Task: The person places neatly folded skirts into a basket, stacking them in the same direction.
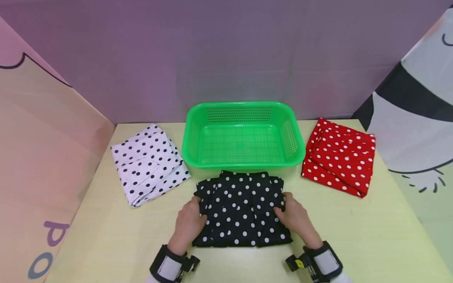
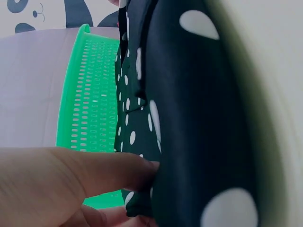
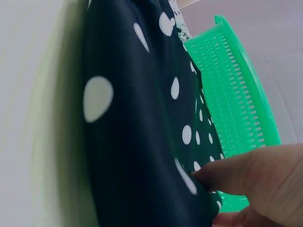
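A folded black cloth with white polka dots [image 1: 240, 212] lies on the table, just in front of a green plastic basket [image 1: 244, 163]. My left hand [image 1: 190, 221] grips its left edge, thumb on top and fingers round the side. On the opposite edge my right hand [image 1: 294, 215] holds it the same way. In the left wrist view the left thumb [image 2: 118, 171] presses into the black cloth [image 2: 199, 118] near its thick front fold. The right wrist view has the right thumb [image 3: 232, 172] on the cloth [image 3: 137, 123], with fingertips partly hidden beneath.
A folded white cloth with black dots [image 1: 148, 165] lies at the left of the table [image 1: 354, 236]. At the right lies a folded red cloth with white dots [image 1: 339, 157]. The basket stands at the back edge, against a purple backdrop [image 1: 233, 51].
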Available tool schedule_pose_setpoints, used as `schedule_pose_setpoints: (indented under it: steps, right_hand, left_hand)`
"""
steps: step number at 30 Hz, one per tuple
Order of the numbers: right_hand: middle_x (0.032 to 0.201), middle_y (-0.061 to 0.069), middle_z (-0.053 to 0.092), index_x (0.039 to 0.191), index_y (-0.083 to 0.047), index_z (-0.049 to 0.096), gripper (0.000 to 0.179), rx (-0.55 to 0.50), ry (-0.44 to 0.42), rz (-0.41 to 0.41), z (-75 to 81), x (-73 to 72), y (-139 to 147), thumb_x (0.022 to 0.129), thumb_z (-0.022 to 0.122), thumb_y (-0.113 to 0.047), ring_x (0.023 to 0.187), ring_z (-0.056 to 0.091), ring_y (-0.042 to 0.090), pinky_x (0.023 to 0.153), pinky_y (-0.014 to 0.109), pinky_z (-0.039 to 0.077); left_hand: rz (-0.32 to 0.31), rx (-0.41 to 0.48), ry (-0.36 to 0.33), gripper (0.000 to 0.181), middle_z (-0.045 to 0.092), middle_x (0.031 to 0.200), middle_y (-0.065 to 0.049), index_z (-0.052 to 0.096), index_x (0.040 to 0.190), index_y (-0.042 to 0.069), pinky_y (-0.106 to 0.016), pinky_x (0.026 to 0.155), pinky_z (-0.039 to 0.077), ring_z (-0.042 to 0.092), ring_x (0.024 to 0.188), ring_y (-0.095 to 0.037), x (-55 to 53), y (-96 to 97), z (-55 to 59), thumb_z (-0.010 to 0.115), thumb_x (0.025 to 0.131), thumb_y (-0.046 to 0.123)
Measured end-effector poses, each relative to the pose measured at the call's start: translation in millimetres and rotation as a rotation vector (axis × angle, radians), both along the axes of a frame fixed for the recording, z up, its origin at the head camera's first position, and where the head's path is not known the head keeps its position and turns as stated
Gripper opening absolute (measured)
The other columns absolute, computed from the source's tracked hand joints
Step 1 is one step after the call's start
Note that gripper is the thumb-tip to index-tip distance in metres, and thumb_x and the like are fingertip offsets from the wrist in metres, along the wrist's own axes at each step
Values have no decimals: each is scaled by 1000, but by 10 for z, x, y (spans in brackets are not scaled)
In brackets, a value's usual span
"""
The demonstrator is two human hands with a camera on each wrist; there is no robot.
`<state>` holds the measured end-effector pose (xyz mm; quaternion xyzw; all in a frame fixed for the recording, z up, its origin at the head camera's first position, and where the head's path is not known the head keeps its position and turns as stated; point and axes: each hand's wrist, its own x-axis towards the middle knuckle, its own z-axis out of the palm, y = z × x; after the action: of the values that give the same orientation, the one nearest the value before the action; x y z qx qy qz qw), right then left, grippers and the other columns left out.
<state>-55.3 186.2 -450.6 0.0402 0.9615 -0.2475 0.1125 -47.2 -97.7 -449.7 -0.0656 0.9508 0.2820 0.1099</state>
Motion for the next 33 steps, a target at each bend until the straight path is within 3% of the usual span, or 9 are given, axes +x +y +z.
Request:
schedule_pose_setpoints:
  steps: [4, 11, 20, 33]
  right_hand:
    - [96, 23, 62, 116, 11, 45, 45, 6, 16, 29, -17, -9, -12, 83, 62, -13, 73, 59, 24, 61, 37, 52]
    - [93, 17, 61, 112, 8, 50, 34, -9, 29, 37, -34, -17, -17, 85, 58, -13, 72, 56, 22, 62, 36, 51]
    - [81, 8, 55, 105, 1, 52, 24, -50, 73, 10, 16, 84, 15, 85, 59, -10, 67, 47, 18, 54, 27, 41]
    - [91, 11, 60, 107, -1, 55, 25, -78, 222, -23, 166, 232, 46, 84, 61, -6, 75, 53, 21, 63, 33, 48]
  left_hand:
    - [-29, 0, 2, 44, 63, 100, -20, 53, 115, -5, -41, 65, 52, 62, 81, -30, -17, -14, 9, 68, 75, 6]
    - [-57, 11, 36, 38, 65, 98, -17, 58, 111, -2, -40, 64, 52, 62, 81, -29, -30, -63, 36, 67, 75, 5]
    - [-62, 94, 92, 31, 64, 90, -12, 59, 105, 0, -38, 63, 50, 60, 77, -23, 111, -82, 80, 67, 76, 5]
    - [-50, 135, 140, 30, 64, 91, -9, 59, 105, 2, -37, 68, 50, 60, 79, -20, 218, -75, 143, 67, 77, 7]
